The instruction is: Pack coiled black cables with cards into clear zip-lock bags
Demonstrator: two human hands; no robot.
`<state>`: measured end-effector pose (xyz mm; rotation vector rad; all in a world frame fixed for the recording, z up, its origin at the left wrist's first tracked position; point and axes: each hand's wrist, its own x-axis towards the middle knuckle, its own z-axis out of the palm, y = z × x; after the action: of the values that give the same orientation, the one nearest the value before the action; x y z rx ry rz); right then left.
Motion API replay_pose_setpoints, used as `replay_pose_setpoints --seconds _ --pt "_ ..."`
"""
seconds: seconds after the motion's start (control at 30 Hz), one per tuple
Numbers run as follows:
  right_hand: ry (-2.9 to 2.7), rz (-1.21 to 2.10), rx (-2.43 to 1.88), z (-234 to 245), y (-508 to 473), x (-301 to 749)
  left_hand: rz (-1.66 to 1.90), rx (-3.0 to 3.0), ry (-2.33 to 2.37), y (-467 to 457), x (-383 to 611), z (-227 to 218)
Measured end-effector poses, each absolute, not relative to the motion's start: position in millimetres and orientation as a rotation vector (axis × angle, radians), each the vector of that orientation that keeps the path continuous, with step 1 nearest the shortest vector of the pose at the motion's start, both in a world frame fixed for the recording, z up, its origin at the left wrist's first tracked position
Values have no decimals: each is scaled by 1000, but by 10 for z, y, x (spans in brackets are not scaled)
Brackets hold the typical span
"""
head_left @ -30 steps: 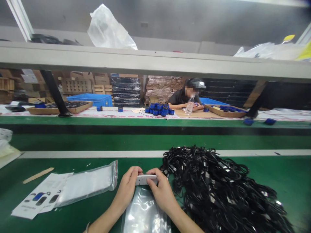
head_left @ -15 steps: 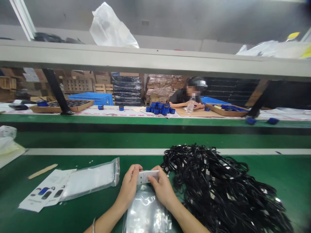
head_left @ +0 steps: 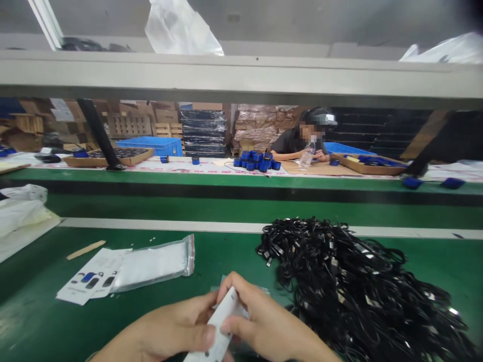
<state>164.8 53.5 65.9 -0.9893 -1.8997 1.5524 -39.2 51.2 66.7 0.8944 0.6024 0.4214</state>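
My left hand [head_left: 171,332] and my right hand [head_left: 264,327] are close to the camera at the bottom edge. Both pinch a small flat white strip [head_left: 219,327] that slants between them. The corner of a clear plastic bag [head_left: 260,290] shows just beyond my right fingers; most of that bag is hidden under my hands. A big tangle of black cables [head_left: 354,286] lies immediately to the right on the green bench [head_left: 45,322].
Left of my hands lie a clear zip bag with a red seal [head_left: 154,264], printed leaflets [head_left: 90,281] and a wooden stick [head_left: 86,249]. White bags [head_left: 20,211] sit far left. Across the line a person [head_left: 302,143] sits beside blue parts [head_left: 256,161]; a shelf [head_left: 241,75] hangs overhead.
My hands have drawn back toward me and up close to the camera with the white strip, which has turned from level to slanted. The view has shifted slightly right.
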Motion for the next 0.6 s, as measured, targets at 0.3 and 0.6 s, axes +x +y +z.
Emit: replay_pose_setpoints --seconds 0.3,0.6 --pt "-2058 1060 -1035 387 426 1673 688 553 620 318 -125 428" --pt "-2450 541 -960 148 319 1539 732 734 617 205 -69 314"
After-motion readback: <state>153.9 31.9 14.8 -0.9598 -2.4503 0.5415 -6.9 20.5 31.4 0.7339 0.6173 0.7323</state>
